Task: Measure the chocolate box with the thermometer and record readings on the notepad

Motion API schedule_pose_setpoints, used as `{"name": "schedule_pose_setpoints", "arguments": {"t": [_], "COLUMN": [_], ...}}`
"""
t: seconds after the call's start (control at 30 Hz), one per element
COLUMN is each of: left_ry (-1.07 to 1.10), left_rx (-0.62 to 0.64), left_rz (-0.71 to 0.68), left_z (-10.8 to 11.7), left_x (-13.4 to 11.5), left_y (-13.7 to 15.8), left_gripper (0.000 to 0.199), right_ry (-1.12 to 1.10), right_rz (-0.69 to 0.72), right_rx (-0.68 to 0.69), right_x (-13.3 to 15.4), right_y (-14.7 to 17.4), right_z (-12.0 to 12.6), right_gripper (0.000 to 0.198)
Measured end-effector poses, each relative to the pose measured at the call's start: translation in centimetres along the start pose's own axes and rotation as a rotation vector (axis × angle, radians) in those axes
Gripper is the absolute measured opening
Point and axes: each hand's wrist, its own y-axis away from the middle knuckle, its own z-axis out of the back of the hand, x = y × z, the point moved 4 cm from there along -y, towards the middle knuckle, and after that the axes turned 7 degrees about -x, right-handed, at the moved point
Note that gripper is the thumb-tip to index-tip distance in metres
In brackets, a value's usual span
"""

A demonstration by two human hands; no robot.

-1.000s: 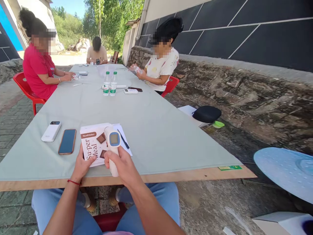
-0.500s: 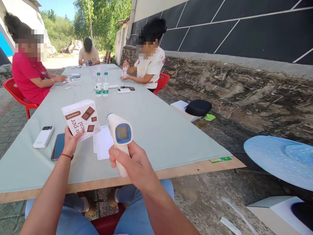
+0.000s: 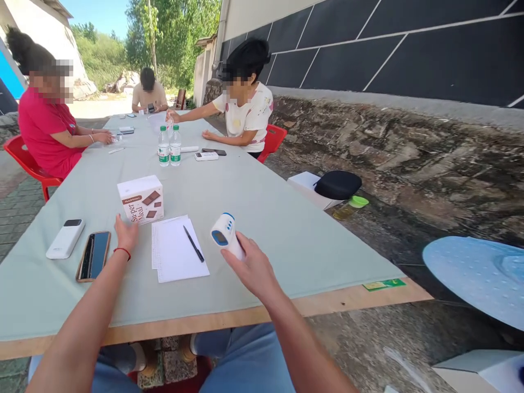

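My left hand (image 3: 126, 234) is at the lower left corner of a white box (image 3: 141, 197) printed with brown chocolate pieces, thumb in front and a finger along its side. The box stands upright, seemingly on the table. In my right hand (image 3: 256, 267) is a white and blue infrared thermometer (image 3: 225, 234), gripped by its handle and tilted low over the table, its small screen facing me. Between the hands lie white paper sheets (image 3: 174, 267) with a black pen (image 3: 193, 244) on top. A phone (image 3: 94, 256) and a white power bank (image 3: 65, 239) lie left of my left hand.
Two water bottles (image 3: 175, 146) stand farther up the cloth-covered table (image 3: 262, 202). Several people sit around it; one in a white patterned shirt (image 3: 249, 114) reaches across. On the right are a black case (image 3: 338, 184) and a blue dotted round item (image 3: 470, 273).
My left hand has lowered the box, which now stands upright. My right hand has moved right and lowered the thermometer, uncovering the pen. The person in white has stretched an arm toward the table's middle.
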Motion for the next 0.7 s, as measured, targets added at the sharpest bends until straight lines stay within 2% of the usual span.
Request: {"name": "schedule_pose_setpoints", "arguments": {"t": [0.03,0.1,0.17,0.23,0.37,0.47,0.6,0.7], "left_ry": [-0.070,-0.154,-0.249,-0.380,-0.619,-0.733,-0.782,-0.778], "left_rx": [-0.014,0.134,0.275,0.356,0.554,0.627,0.639,0.614], "left_rz": [-0.001,-0.090,-0.212,-0.305,-0.427,-0.424,-0.395,-0.412], "left_z": [0.2,-0.1,-0.3,-0.3,-0.7,-0.9,-1.3,-1.7], "left_x": [0.2,0.1,-0.3,-1.0,-2.5,-3.3,-3.6,-3.8], "left_y": [1.3,4.5,7.7,10.3,13.1,13.8,14.7,15.5], "left_gripper": [0.080,0.081,0.081,0.080,0.079,0.086,0.091,0.089], "right_ry": [0.173,0.397,0.506,0.570,0.637,0.546,0.607,0.624], "right_rz": [-0.040,-0.031,0.003,0.043,0.151,0.246,0.147,0.106], "right_rx": [0.015,0.112,0.174,0.187,0.081,0.134,0.269,0.219], "right_x": [-1.6,-3.9,-5.3,-5.8,-3.9,-1.0,1.1,1.7], "right_y": [-1.0,-2.6,-3.6,-4.2,-4.5,-4.2,-3.8,-3.3], "right_z": [-1.1,-3.3,-4.8,-5.5,-6.1,-8.1,-12.0,-13.7], "right_gripper": [0.044,0.040,0.040,0.040,0.035,0.032,0.033,0.034]}}
